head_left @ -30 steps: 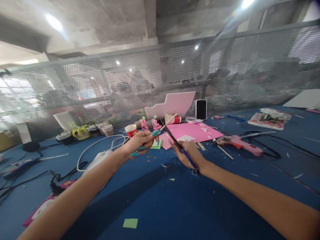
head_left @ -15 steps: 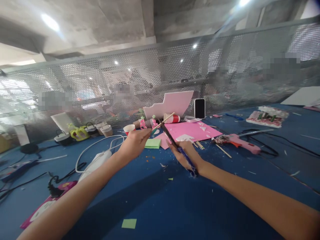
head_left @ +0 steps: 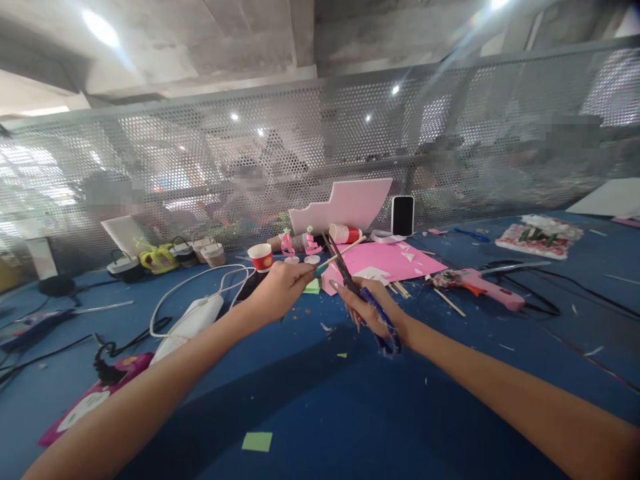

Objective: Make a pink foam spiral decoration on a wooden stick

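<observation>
A thin wooden stick (head_left: 350, 249) with a teal-green section near the grip is pinched in my left hand (head_left: 284, 288), pointing up to the right. My right hand (head_left: 373, 308) is wrapped round blue-handled scissors (head_left: 379, 319). Their dark blades are parted and point up to the left. In this view the stick crosses in front of or between the blades; I cannot tell which. Below my left fingertips lies a green paper pad (head_left: 313, 287). Pink paper (head_left: 400, 261) with white scraps is spread behind the scissors.
Behind my hands are red-and-white paper cups (head_left: 261, 257), small pink figures (head_left: 287, 244) and a phone (head_left: 403, 215). A pink glue gun (head_left: 493, 289) lies right, a white power strip (head_left: 193, 323) with cable left. A magenta box (head_left: 125, 363) and green slip (head_left: 257, 441) lie nearer.
The scissor blades have spread apart, and their handles look more open. My left hand has shifted slightly right, bringing the stick further across the blades. The whole view has shifted a little.
</observation>
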Action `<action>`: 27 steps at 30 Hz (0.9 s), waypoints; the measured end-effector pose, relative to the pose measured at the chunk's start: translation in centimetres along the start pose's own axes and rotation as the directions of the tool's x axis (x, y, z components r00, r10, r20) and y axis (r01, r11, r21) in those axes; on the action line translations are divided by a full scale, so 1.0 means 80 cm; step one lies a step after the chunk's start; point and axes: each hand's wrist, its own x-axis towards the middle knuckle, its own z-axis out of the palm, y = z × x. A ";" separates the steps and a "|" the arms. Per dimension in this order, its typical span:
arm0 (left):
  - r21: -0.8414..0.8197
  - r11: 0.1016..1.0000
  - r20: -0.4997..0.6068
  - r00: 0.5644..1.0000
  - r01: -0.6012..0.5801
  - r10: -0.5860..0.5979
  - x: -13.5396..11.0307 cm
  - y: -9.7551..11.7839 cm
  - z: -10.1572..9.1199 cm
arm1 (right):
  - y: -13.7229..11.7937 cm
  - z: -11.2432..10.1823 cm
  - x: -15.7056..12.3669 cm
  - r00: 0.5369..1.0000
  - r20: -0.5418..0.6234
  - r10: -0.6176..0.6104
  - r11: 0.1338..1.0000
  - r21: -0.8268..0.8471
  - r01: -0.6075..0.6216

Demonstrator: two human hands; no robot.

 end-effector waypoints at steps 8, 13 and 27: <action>0.002 1.000 0.045 0.999 -0.024 0.024 -0.003 0.004 -0.008 | -0.003 0.000 0.002 0.999 -0.022 -0.028 0.993 -0.115 0.025; -0.099 0.995 0.083 0.997 0.010 -0.002 -0.002 0.001 -0.010 | 0.002 -0.002 0.005 0.999 -0.038 -0.036 0.971 -0.238 0.026; 0.594 0.785 -0.023 0.979 0.176 -0.203 -0.018 0.032 0.023 | -0.007 0.001 0.003 0.993 -0.068 -0.093 0.948 -0.312 0.068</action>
